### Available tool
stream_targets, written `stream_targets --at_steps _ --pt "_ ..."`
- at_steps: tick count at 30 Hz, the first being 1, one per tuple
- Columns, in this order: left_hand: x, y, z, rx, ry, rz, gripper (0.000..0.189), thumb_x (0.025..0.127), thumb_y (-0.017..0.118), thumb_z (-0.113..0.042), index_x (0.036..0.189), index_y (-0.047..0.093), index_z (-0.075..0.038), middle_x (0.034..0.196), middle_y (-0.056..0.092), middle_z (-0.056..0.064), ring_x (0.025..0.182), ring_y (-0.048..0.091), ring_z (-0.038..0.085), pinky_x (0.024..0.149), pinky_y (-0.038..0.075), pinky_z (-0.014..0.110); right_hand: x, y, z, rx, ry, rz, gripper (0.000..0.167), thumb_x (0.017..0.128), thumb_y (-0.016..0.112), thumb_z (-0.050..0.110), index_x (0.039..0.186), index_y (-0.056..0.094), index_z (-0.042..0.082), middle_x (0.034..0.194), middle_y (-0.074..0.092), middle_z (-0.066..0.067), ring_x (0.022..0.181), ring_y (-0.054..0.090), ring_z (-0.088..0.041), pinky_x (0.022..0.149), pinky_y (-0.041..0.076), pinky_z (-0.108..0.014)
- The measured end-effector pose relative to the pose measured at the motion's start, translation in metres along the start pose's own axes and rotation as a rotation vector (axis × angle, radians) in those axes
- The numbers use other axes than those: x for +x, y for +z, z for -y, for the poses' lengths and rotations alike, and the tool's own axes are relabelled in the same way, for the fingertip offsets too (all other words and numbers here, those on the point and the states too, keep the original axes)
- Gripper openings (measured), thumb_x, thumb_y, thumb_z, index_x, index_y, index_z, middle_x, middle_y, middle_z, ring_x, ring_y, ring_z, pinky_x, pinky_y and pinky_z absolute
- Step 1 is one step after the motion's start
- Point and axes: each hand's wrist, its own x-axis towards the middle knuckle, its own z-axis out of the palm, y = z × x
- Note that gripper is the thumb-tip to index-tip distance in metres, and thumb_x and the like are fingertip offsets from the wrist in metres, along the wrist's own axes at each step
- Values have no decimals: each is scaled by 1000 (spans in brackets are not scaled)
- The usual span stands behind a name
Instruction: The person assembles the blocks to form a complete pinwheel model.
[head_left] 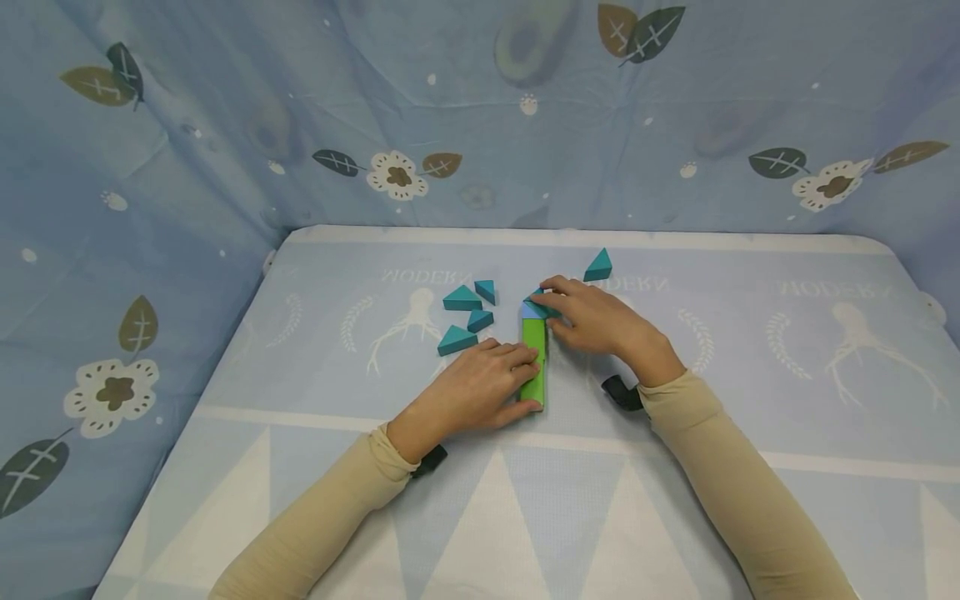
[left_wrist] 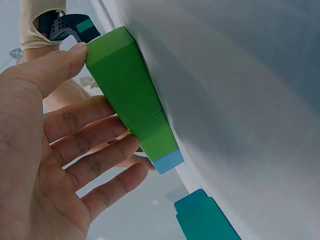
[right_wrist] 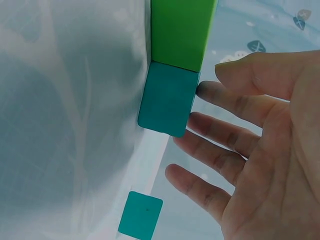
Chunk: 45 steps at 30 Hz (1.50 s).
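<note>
Two green blocks (head_left: 533,358) lie end to end in a bar on the table. A light blue triangular block (head_left: 530,312) sits at the bar's far end, with teal triangular blocks beside it, partly hidden by fingers. My left hand (head_left: 480,383) rests along the bar's left side. Its fairly straight fingers (left_wrist: 95,135) touch the green blocks, and the thumb meets the near end. My right hand (head_left: 600,321) is at the far end, its extended fingertips touching a teal block (right_wrist: 169,99). The right thumb lies near the join with the green block.
Several loose teal triangular blocks (head_left: 461,298) lie left of the bar. Another teal triangle (head_left: 598,265) stands farther back on the right. A patterned cloth (head_left: 300,467) covers the table, and a blue printed curtain (head_left: 480,108) hangs behind. Black wrist devices (head_left: 622,392) show at both cuffs.
</note>
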Motion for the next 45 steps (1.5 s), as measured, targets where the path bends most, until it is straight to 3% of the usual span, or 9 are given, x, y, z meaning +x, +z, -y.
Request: stream_targets --at_steps 8,15,45 --pt "1 1 1 -5 -5 15 50 92 62 -51 122 70 -12 129 65 3 121 60 20 97 50 34 1 0 -3 0 -37 -59 44 98 56 13 141 52 5 144 46 -18 128 50 -36 103 44 -52" --pt "1 1 1 -7 -8 23 51 92 61 -52 122 70 -11 129 64 3 122 60 20 99 50 34 2 2 -2 -8 -34 -40 47 99 56 16 144 49 5 151 41 -16 139 40 -35 113 34 -53" --pt "0 1 0 4 4 2 50 92 63 -51 120 71 -11 126 65 3 118 62 19 97 50 33 -1 -2 -2 -28 -11 -30 47 99 55 17 145 48 7 153 38 -18 140 37 -38 111 35 -56"
